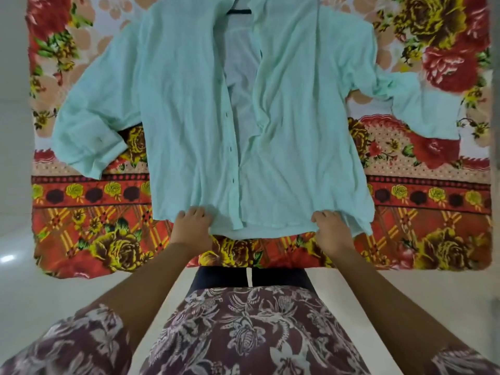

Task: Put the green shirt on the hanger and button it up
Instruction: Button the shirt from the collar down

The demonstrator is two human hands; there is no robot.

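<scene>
The pale green shirt point(189, 109) lies front-up on the flowered blanket, sleeves spread to both sides. Its front hangs unbuttoned, with the two panels parted down the middle and dark buttons along the left panel's edge. A short piece of the dark hanger point(238, 12) shows inside the collar at the top; the rest is hidden under the cloth. My left hand point(192, 226) grips the bottom hem of the left panel. My right hand point(330, 228) grips the hem of the right panel.
The red and yellow flowered blanket point(422, 217) is spread over a white floor point(16, 280). My patterned clothing and dark trousers fill the lower part of the view, just off the blanket's near edge.
</scene>
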